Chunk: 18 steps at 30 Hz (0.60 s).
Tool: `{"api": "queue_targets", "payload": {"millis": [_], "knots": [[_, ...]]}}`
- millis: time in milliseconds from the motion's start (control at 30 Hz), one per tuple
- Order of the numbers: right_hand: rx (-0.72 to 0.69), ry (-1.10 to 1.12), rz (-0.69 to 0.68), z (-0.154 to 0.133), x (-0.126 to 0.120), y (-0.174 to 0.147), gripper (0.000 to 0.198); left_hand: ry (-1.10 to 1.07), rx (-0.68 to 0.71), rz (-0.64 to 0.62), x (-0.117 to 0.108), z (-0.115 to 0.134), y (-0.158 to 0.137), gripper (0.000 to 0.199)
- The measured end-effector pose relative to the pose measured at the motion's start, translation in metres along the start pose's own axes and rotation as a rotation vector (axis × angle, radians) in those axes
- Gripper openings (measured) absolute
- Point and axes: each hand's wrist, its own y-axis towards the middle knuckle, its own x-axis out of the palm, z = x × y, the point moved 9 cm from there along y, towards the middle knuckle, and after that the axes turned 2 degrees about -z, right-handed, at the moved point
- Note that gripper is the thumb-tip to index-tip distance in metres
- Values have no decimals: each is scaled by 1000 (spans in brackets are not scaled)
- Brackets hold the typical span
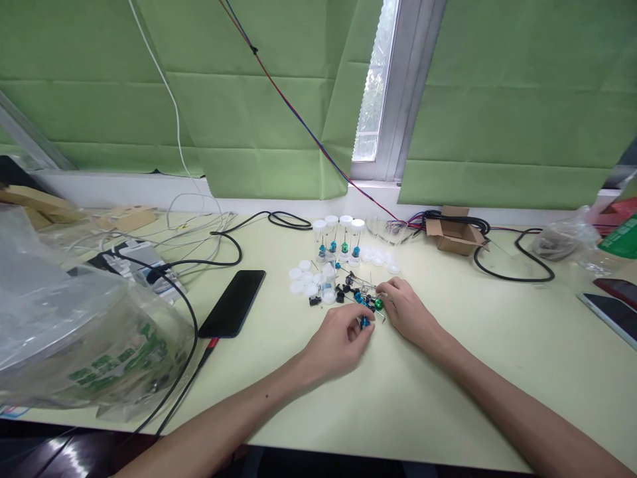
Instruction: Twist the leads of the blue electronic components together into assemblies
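Observation:
My left hand (pixel 343 338) pinches a small shiny blue metal part (pixel 365 322) between thumb and fingers, just above the table. Close by on the right, my right hand (pixel 405 309) has its fingers drawn together at the edge of a loose pile; what they grip, if anything, is too small to make out. A green metal part (pixel 379 303) lies by its fingertips. The pile holds black plastic pieces (pixel 340 293), blue parts (pixel 358 297) and thin metal rods. Behind it stand several clear tubes with white caps (pixel 357 226), blue or green parts inside. Another clear tube (pixel 328 285) stands nearer.
White round caps (pixel 297 287) lie left of the pile, with more behind it. A black phone (pixel 233 304) and a large plastic bag (pixel 89 332) are on the left, among cables. A small cardboard box (pixel 455 240) sits at the back right; another phone (pixel 610 317) lies far right.

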Motion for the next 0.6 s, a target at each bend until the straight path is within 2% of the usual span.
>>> {"api": "queue_targets", "payload": {"millis": [333,600], "knots": [[-49,107,88,-15,-13,-1,23,71,84,16,-2,11,-2,18],[-109,171,24,-23,-7,-2,25,72,81,38,-3,7,-2,17]]}}
